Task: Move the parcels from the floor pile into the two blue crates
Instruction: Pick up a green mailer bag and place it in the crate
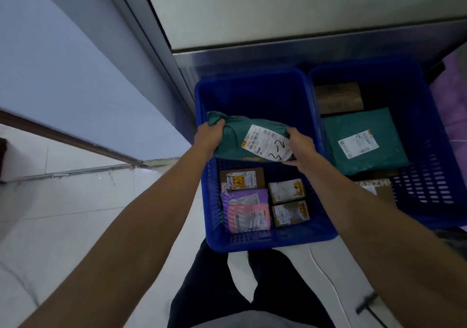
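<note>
Over left blue crate (255, 241), green parcel (237, 140) between both hands

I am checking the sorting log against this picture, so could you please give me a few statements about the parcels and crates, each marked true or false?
1. Both hands hold one green parcel over the left crate. True.
2. The left hand grips the end bearing the white label. False: the right hand is at the label end; the left hand grips the bunched end.
3. The left crate is empty. False: small brown boxes and a pink and purple mailer lie at its near end.
4. A flat green mailer lies in the right crate. True.
5. The held parcel's label has handwriting on it. True.
</note>
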`<state>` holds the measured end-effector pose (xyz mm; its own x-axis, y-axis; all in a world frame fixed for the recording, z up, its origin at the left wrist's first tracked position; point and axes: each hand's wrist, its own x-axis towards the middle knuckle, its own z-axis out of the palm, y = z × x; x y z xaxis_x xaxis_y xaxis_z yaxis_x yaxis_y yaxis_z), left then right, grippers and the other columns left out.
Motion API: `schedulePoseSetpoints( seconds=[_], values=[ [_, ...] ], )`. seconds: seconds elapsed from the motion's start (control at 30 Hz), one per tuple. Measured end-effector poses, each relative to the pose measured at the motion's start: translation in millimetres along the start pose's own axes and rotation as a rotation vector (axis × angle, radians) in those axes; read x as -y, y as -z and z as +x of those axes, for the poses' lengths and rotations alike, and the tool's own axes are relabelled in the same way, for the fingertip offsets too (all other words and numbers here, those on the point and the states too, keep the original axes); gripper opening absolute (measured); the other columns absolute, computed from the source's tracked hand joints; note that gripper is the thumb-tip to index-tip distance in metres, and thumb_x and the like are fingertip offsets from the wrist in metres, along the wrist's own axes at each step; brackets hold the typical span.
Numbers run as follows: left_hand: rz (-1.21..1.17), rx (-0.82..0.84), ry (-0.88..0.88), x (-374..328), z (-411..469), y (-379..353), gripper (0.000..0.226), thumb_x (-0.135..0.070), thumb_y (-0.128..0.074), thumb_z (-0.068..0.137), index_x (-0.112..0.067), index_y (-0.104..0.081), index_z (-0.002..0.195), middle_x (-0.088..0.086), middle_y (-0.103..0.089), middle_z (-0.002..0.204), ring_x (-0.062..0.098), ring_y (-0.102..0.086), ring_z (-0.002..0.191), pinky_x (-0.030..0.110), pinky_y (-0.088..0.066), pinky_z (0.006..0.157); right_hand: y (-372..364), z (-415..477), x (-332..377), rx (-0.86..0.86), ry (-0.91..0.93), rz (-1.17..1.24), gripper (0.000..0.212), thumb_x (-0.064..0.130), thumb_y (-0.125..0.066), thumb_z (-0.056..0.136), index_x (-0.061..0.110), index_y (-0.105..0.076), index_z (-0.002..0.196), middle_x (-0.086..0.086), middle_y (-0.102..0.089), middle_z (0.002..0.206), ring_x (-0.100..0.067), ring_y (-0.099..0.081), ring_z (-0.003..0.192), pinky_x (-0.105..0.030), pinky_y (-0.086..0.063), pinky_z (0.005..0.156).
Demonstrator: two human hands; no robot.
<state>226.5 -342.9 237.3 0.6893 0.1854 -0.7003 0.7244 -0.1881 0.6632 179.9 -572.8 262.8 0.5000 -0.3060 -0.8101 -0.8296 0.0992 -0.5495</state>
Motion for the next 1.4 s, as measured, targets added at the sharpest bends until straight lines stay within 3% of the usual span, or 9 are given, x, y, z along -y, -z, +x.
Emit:
schedulePoseSetpoints(
  seconds=[0.13,0.27,0.4,0.6,0.67,0.83,1.0,1.23,1.4],
  values=[
    [0.132,-0.046,0.024,12,41,-22,0.069,-0.058,-0.042,0.079,-0.012,-0.062,0.126,0.015,-0.062,0.128,0.035,-0.058,0.115,0.046,-0.049,0.102,-12,50,-10,-0.037,0.0,-0.008,0.032,0.041,-0.052,0.097,0.016,-0.062,0.115,-0.01,-0.069,0.107,-0.024,-0.067,0.091,-0.042,-0.061,0.07],
    [0.306,-0.15,0.043,21,56,-50,0.066,-0.044,-0.032,0.1,-0.007,-0.025,0.154,0.024,-0.023,0.158,0.04,-0.036,0.138,0.044,-0.033,0.109,-22,111,-32,-0.059,-0.003,-0.05,0.03,0.039,-0.051,0.097,0.014,-0.063,0.11,-0.012,-0.07,0.106,-0.025,-0.069,0.091,-0.043,-0.062,0.07],
    [0.418,-0.118,0.032,62,114,-75,0.064,-0.04,-0.035,0.103,-0.002,-0.019,0.153,0.023,-0.038,0.152,0.039,-0.043,0.134,0.041,-0.037,0.107,-32,171,-60,-0.067,-0.017,-0.114,0.023,0.036,-0.051,0.098,0.017,-0.062,0.101,-0.012,-0.07,0.107,-0.026,-0.068,0.095,-0.046,-0.062,0.074],
    [0.506,-0.144,0.116,131,183,-99,0.072,-0.042,-0.034,0.104,-0.002,-0.006,0.156,0.021,-0.03,0.157,0.037,-0.037,0.14,0.042,-0.035,0.11,-62,247,-107,-0.011,0.037,-0.214,0.021,0.029,-0.045,0.102,0.025,-0.055,0.084,-0.01,-0.064,0.111,-0.023,-0.064,0.094,-0.046,-0.057,0.084],
    [0.535,-0.167,0.159,153,197,-101,0.075,-0.043,-0.034,0.104,-0.003,-0.001,0.157,0.019,-0.024,0.161,0.036,-0.033,0.143,0.042,-0.031,0.112,-73,265,-124,0.024,0.077,-0.243,0.017,0.03,-0.044,0.101,0.027,-0.058,0.091,-0.01,-0.065,0.112,-0.027,-0.064,0.098,-0.048,-0.053,0.092],
    [0.69,-0.16,0.193,187,215,-111,0.075,-0.039,-0.036,0.103,-0.002,0.001,0.157,0.021,-0.025,0.16,0.039,-0.034,0.142,0.045,-0.035,0.111,-94,288,-160,0.099,0.127,-0.416,0.034,0.024,-0.041,0.102,0.017,-0.053,0.132,-0.01,-0.062,0.118,-0.026,-0.061,0.101,-0.036,-0.05,0.082],
    [0.769,-0.092,0.191,199,228,-113,0.073,-0.028,-0.047,0.101,0.002,-0.007,0.155,0.02,-0.044,0.148,0.036,-0.048,0.132,0.04,-0.044,0.101,-96,301,-173,0.112,0.143,-0.535,0.037,0.022,-0.041,0.103,0.019,-0.047,0.139,-0.01,-0.059,0.119,-0.025,-0.057,0.1,-0.031,-0.047,0.084],
    [0.77,-0.106,0.216,202,229,-117,0.078,-0.024,-0.051,0.1,0.001,-0.003,0.156,0.022,-0.04,0.15,0.036,-0.045,0.134,0.042,-0.043,0.103,-97,307,-180,0.09,0.187,-0.683,0.039,0.029,-0.045,0.103,0.02,-0.044,0.142,-0.012,-0.061,0.124,-0.027,-0.057,0.099,-0.03,-0.043,0.081],
    [0.709,-0.122,0.226,192,210,-114,0.081,-0.017,-0.057,0.096,0.002,-0.006,0.155,0.023,-0.039,0.151,0.037,-0.045,0.134,0.043,-0.044,0.104,-89,285,-173,0.061,0.185,-0.794,0.057,0.037,-0.049,0.1,0.017,-0.032,0.15,-0.014,-0.053,0.138,-0.035,-0.054,0.121,-0.04,-0.045,0.101]
  ],
)
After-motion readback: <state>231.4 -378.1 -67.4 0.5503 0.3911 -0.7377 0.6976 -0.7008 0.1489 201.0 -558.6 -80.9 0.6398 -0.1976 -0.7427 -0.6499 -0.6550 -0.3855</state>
